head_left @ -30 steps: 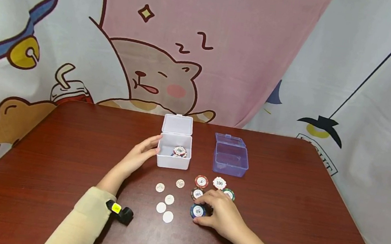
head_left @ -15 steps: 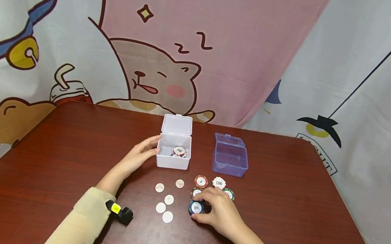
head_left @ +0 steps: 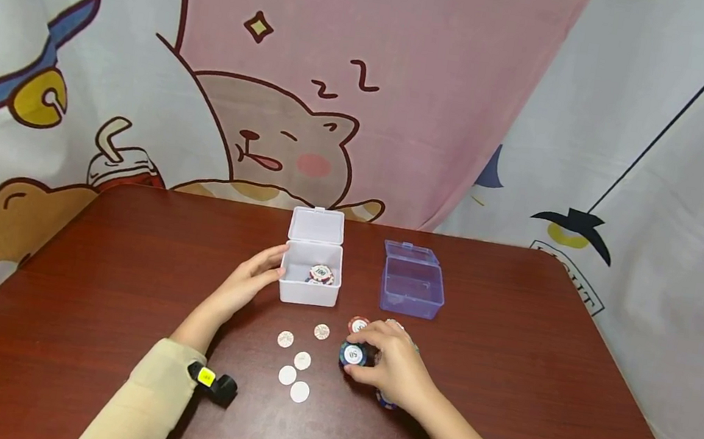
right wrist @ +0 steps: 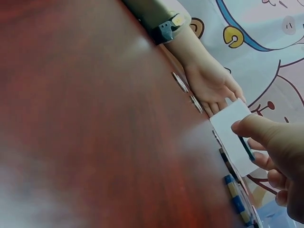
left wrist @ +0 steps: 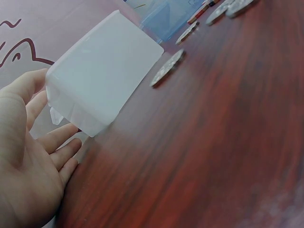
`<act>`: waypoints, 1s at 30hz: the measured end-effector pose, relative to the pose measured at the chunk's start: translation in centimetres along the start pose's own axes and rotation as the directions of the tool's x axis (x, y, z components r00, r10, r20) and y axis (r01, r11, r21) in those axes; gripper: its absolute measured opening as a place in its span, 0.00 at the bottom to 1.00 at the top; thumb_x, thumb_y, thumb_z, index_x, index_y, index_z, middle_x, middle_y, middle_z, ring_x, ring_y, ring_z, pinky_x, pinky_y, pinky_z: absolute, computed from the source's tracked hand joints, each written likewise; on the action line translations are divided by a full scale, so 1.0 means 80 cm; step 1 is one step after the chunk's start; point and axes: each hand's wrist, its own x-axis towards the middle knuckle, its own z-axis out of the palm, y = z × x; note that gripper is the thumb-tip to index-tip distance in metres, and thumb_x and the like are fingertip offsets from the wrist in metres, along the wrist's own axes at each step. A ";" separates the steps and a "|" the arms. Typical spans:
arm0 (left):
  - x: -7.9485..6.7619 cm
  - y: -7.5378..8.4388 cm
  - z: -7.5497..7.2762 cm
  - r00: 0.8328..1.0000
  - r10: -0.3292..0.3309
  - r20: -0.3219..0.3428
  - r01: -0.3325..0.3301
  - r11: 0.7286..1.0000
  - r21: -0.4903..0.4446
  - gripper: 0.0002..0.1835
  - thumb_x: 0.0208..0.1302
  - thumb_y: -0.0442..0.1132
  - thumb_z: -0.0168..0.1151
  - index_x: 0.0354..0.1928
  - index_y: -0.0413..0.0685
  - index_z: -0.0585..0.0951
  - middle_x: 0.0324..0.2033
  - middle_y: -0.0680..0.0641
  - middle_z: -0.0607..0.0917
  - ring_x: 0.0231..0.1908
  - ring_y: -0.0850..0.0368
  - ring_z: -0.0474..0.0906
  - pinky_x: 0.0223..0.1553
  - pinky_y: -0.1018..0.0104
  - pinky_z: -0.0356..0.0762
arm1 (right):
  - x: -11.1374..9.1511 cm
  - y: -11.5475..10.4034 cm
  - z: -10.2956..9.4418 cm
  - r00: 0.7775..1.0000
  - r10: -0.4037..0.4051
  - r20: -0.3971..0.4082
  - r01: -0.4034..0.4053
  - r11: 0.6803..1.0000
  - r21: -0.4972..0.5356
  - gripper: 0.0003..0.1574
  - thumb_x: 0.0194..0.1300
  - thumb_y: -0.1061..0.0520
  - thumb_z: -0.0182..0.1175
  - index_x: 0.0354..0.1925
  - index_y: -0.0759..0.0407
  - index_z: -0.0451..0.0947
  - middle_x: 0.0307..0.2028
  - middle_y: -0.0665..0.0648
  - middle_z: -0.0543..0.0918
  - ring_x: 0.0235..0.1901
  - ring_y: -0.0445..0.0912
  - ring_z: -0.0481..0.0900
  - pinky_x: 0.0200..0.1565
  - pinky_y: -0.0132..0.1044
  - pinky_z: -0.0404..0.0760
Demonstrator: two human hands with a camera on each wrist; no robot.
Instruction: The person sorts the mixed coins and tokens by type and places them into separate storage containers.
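My right hand (head_left: pixel 396 366) pinches a dark blue poker chip (head_left: pixel 353 354) marked 50 between thumb and fingers. The right wrist view shows this chip (right wrist: pixel 246 147) edge-on and raised off the table. A red-rimmed chip (head_left: pixel 358 324) lies just beyond that hand, which partly covers other chips. Another blue chip (head_left: pixel 385 400) peeks out below the palm. At the left side of an open white box (head_left: pixel 309 293), my left hand (head_left: pixel 243 285) touches the wall with extended fingers. Inside the box lie poker chips (head_left: pixel 321 273), the top one marked 100.
Right of the white box stands a translucent blue-purple box (head_left: pixel 410 306) with its lid up. Several silvery coins (head_left: pixel 303 361) lie scattered on the brown table (head_left: pixel 507 359), between the forearms. A patterned cloth (head_left: pixel 422 95) hangs behind the table.
My right hand has moved forward and slightly left with the blue chip, lifting it. Another blue chip now shows beneath the hand. My left hand stays at the white box.
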 end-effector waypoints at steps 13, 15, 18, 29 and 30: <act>0.001 -0.004 0.000 1.000 -0.008 0.012 0.008 1.000 -0.010 0.28 0.71 0.35 0.54 0.71 0.42 0.62 0.66 0.33 0.66 0.66 0.41 0.60 0.63 0.44 0.56 | 0.033 -0.006 -0.003 0.998 0.050 -0.044 -0.048 0.998 0.049 0.24 0.40 0.54 0.79 0.40 0.54 0.85 0.35 0.44 0.81 0.36 0.41 0.71 0.41 0.40 0.69; 0.002 -0.003 0.001 1.000 -0.012 0.010 0.012 1.000 -0.006 0.28 0.71 0.35 0.54 0.70 0.43 0.63 0.65 0.34 0.66 0.66 0.42 0.61 0.63 0.44 0.57 | 0.038 -0.007 -0.004 0.997 0.052 -0.055 -0.049 0.997 0.053 0.24 0.40 0.54 0.79 0.40 0.54 0.86 0.35 0.44 0.81 0.36 0.40 0.71 0.42 0.41 0.69; 0.002 -0.002 0.001 1.000 -0.008 0.013 0.008 1.000 -0.005 0.28 0.71 0.35 0.54 0.70 0.43 0.63 0.65 0.35 0.67 0.66 0.42 0.61 0.63 0.45 0.57 | 0.047 -0.008 -0.005 0.996 0.048 -0.071 -0.045 0.998 0.043 0.23 0.40 0.54 0.79 0.39 0.54 0.86 0.34 0.45 0.81 0.36 0.40 0.70 0.41 0.41 0.68; 0.001 -0.001 0.000 1.000 0.010 0.008 -0.010 1.000 -0.010 0.28 0.70 0.36 0.55 0.70 0.42 0.63 0.65 0.34 0.66 0.65 0.41 0.61 0.63 0.45 0.57 | 0.081 -0.012 -0.014 0.994 0.035 -0.103 -0.032 0.999 0.036 0.23 0.42 0.54 0.79 0.40 0.55 0.86 0.36 0.47 0.82 0.39 0.43 0.71 0.43 0.43 0.67; 0.001 -0.001 0.000 1.000 0.012 0.008 -0.012 1.000 -0.006 0.28 0.70 0.36 0.55 0.70 0.42 0.63 0.65 0.34 0.67 0.65 0.42 0.61 0.63 0.45 0.57 | 0.085 -0.012 -0.015 0.994 0.033 -0.105 -0.029 0.999 0.036 0.23 0.42 0.54 0.78 0.40 0.55 0.86 0.37 0.47 0.82 0.39 0.43 0.71 0.44 0.44 0.66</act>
